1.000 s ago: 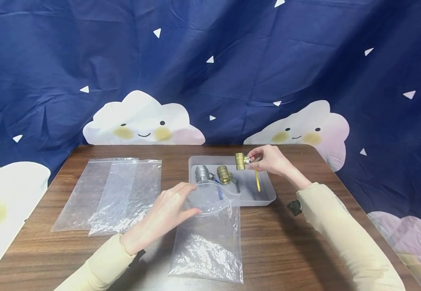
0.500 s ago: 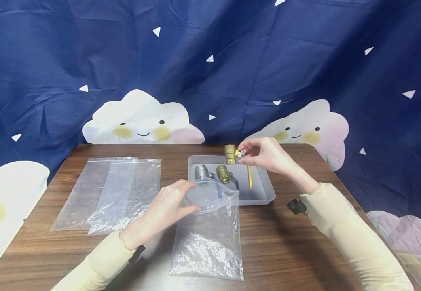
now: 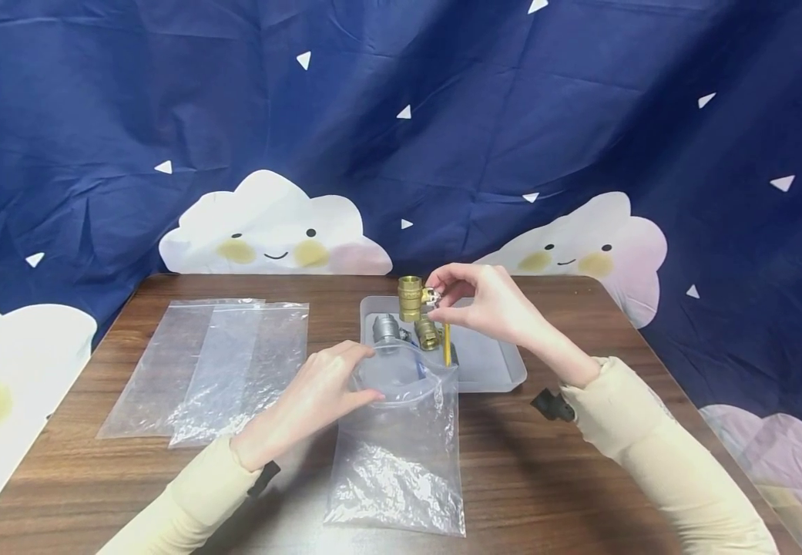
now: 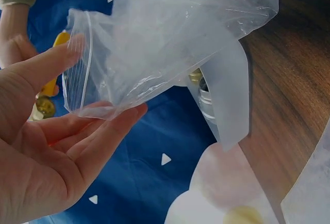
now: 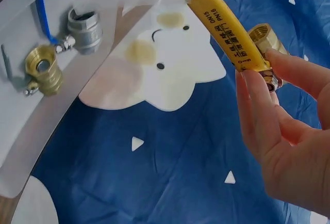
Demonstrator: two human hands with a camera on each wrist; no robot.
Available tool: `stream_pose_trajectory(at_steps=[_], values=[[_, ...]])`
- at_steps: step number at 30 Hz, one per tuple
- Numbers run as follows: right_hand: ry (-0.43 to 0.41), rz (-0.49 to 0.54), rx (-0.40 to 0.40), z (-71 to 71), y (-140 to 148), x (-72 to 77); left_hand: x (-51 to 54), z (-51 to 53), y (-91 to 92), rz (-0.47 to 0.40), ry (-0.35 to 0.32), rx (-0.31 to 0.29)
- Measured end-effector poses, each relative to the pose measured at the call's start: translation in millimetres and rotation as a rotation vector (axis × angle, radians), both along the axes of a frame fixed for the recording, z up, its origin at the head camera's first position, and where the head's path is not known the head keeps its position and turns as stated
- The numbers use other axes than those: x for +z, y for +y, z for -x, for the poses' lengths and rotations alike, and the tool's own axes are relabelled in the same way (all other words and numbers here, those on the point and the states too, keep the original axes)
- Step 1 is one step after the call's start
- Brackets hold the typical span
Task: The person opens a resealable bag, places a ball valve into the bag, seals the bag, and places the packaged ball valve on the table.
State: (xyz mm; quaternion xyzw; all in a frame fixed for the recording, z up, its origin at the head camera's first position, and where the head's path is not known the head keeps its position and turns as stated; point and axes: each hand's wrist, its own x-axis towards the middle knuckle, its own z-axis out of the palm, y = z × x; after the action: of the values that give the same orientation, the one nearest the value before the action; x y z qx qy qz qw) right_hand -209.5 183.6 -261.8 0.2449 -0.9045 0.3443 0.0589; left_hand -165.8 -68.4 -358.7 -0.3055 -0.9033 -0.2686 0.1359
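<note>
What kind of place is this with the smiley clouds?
Probably an indoor packing spot: there are clear zip bags and a tray of metal valves on a wooden table. A blue cloud-print cloth hangs behind, so I can't tell which room.

Item: brass valve (image 3: 411, 299), pinched by the right hand (image 3: 485, 304); shifted leftward from over the right half of the tray (image 3: 515, 366). From where I stand, it now appears between the grey valve (image 3: 385, 327) and second brass valve (image 3: 427, 336). Upper opening: newly in sight. Yellow handle (image 3: 447, 344): formerly seen against bare tray floor, now crossing the second valve's dark handle (image 3: 454, 356). Right hand: moved along, now masking part of the tray's rear rim.
</note>
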Motion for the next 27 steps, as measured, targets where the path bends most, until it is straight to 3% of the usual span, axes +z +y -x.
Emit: stream_pose_trajectory(at_steps=[14, 21, 27], values=[[0.059, 0.036, 0.098, -14.9, -14.8, -2.3, 2.1, 3.0, 1.0, -0.006, -0.024, 0.0], [0.134, 0.014, 0.152, -20.0, -19.8, -19.1, 5.0, 4.0, 0.9, -0.016, -0.049, -0.01], [0.181, -0.029, 0.172, -24.1, -25.0, -33.0, 6.0, 4.0, 1.1, -0.01, -0.026, -0.008]])
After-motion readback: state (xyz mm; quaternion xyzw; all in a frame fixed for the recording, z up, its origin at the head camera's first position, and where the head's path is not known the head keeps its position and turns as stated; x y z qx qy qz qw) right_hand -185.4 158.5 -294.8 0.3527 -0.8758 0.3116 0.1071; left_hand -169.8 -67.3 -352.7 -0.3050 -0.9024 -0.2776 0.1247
